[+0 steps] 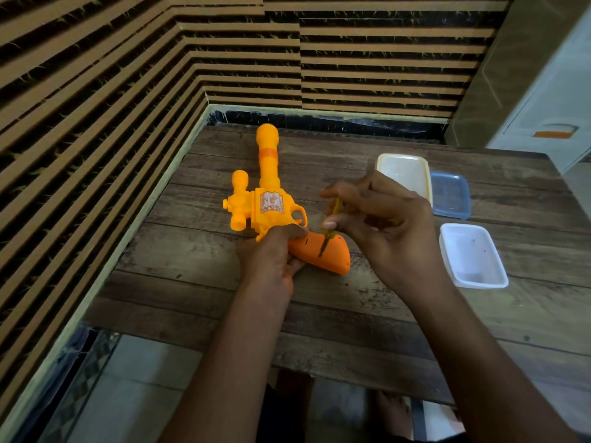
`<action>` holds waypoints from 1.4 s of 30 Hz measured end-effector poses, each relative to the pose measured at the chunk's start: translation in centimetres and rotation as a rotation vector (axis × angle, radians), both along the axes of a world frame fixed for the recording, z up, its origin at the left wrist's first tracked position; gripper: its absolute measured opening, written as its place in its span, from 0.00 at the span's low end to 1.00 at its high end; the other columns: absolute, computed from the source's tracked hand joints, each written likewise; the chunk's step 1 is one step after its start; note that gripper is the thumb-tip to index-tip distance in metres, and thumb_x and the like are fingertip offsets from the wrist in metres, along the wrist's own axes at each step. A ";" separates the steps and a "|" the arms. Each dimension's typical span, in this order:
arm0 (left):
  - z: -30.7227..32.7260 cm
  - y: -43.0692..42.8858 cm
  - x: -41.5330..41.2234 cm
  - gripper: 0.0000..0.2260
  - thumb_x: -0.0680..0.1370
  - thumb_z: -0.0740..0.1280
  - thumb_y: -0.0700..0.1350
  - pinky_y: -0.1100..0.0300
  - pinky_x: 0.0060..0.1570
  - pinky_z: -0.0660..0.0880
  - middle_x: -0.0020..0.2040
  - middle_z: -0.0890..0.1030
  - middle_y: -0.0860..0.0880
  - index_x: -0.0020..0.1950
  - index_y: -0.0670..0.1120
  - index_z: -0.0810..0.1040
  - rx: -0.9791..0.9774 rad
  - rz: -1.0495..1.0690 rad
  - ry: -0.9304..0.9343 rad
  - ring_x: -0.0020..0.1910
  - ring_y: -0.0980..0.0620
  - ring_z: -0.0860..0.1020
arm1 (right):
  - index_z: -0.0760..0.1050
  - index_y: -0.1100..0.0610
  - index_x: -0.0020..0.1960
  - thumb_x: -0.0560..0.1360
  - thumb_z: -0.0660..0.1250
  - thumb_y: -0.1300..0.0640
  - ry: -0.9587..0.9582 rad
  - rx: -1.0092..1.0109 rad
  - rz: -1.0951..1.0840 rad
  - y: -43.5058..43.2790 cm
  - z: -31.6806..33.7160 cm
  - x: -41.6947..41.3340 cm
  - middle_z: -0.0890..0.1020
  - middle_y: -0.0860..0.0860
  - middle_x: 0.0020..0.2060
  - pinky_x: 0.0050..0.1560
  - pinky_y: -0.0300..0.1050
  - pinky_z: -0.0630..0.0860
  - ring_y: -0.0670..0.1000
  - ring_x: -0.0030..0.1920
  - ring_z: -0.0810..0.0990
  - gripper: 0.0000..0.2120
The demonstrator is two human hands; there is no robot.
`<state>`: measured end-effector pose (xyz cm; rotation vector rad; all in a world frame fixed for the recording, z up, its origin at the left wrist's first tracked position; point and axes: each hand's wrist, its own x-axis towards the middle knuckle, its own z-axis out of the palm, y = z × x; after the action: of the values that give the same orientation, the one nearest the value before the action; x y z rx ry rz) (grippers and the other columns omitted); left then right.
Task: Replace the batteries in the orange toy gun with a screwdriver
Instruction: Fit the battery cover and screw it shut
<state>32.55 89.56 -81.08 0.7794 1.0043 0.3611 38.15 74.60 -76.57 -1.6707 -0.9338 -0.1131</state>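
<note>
fingers (331, 224) of the right hand (383, 225) pinch the yellow screwdriver (325, 242), its tip on the orange toy gun (271, 203) handle just beneath them; left hand (271, 259) grips that handle.

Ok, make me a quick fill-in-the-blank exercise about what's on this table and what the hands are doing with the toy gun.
1. The left hand steadies the toy gun while the right hand pinches a ____.
2. The toy gun lies on a ____ table.
3. The lid lying between the cream box and the open white tub is ____.

Missing words: screwdriver; wooden; blue.
</note>
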 end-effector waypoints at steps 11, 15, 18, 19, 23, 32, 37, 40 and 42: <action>-0.5 0.3 0.2 0.27 0.68 0.75 0.31 0.50 0.37 0.84 0.59 0.85 0.42 0.66 0.44 0.80 -0.018 -0.002 -0.015 0.56 0.42 0.84 | 0.83 0.58 0.64 0.77 0.73 0.65 -0.077 0.003 -0.026 0.0 -0.3 0.1 0.80 0.55 0.44 0.43 0.47 0.79 0.50 0.46 0.82 0.16; -0.5 0.3 0.2 0.26 0.69 0.75 0.31 0.49 0.40 0.83 0.58 0.85 0.41 0.66 0.44 0.79 -0.021 -0.002 -0.017 0.55 0.42 0.84 | 0.80 0.58 0.68 0.81 0.68 0.62 -0.037 0.008 0.040 -0.1 -0.4 0.3 0.83 0.53 0.51 0.52 0.54 0.82 0.49 0.53 0.84 0.16; -0.6 0.3 0.3 0.26 0.70 0.74 0.31 0.49 0.41 0.83 0.60 0.84 0.41 0.66 0.43 0.79 -0.026 -0.011 -0.015 0.56 0.42 0.84 | 0.77 0.60 0.71 0.80 0.63 0.74 0.101 0.031 0.148 -0.2 -0.1 0.1 0.84 0.54 0.60 0.59 0.58 0.83 0.52 0.59 0.86 0.22; -0.6 0.3 0.3 0.25 0.70 0.74 0.31 0.48 0.43 0.83 0.60 0.84 0.41 0.67 0.43 0.79 -0.032 -0.016 -0.016 0.57 0.42 0.84 | 0.78 0.61 0.70 0.79 0.63 0.75 0.109 0.032 0.151 -0.2 -0.1 0.1 0.85 0.55 0.59 0.58 0.58 0.83 0.52 0.58 0.86 0.22; -0.7 0.3 0.2 0.30 0.64 0.77 0.33 0.42 0.48 0.84 0.60 0.85 0.41 0.66 0.44 0.80 -0.021 -0.018 -0.040 0.58 0.41 0.84 | 0.83 0.57 0.64 0.76 0.74 0.65 0.028 -0.002 0.038 0.1 -0.2 0.1 0.83 0.55 0.45 0.45 0.50 0.80 0.53 0.47 0.83 0.17; -0.6 0.3 0.3 0.34 0.59 0.77 0.35 0.48 0.37 0.84 0.58 0.85 0.42 0.65 0.45 0.80 -0.023 0.003 -0.021 0.55 0.42 0.85 | 0.79 0.62 0.68 0.80 0.65 0.73 0.125 0.061 0.164 -0.4 0.1 0.2 0.86 0.56 0.56 0.60 0.57 0.82 0.53 0.58 0.86 0.18; -0.7 0.4 0.3 0.27 0.67 0.76 0.31 0.48 0.39 0.84 0.58 0.85 0.42 0.65 0.45 0.80 -0.011 -0.005 -0.006 0.56 0.42 0.84 | 0.85 0.60 0.59 0.79 0.71 0.65 0.032 0.039 0.034 0.1 -0.2 0.2 0.83 0.54 0.48 0.48 0.54 0.80 0.50 0.52 0.84 0.10; -0.8 0.5 0.3 0.27 0.67 0.76 0.31 0.48 0.39 0.84 0.58 0.85 0.42 0.65 0.44 0.80 -0.005 0.012 -0.002 0.55 0.41 0.84 | 0.84 0.62 0.60 0.82 0.67 0.64 0.004 0.013 0.066 0.2 0.1 0.2 0.83 0.52 0.50 0.53 0.51 0.81 0.50 0.55 0.83 0.10; -0.8 0.5 0.3 0.27 0.67 0.76 0.31 0.48 0.38 0.84 0.58 0.85 0.41 0.65 0.44 0.80 -0.017 0.013 -0.004 0.55 0.41 0.84 | 0.83 0.63 0.60 0.80 0.66 0.71 -0.021 -0.005 0.088 0.2 0.3 0.2 0.84 0.52 0.51 0.56 0.48 0.81 0.50 0.56 0.84 0.12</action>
<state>32.87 90.06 -81.87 0.7566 1.0078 0.3642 38.33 74.77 -76.24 -1.6327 -1.0227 -0.0689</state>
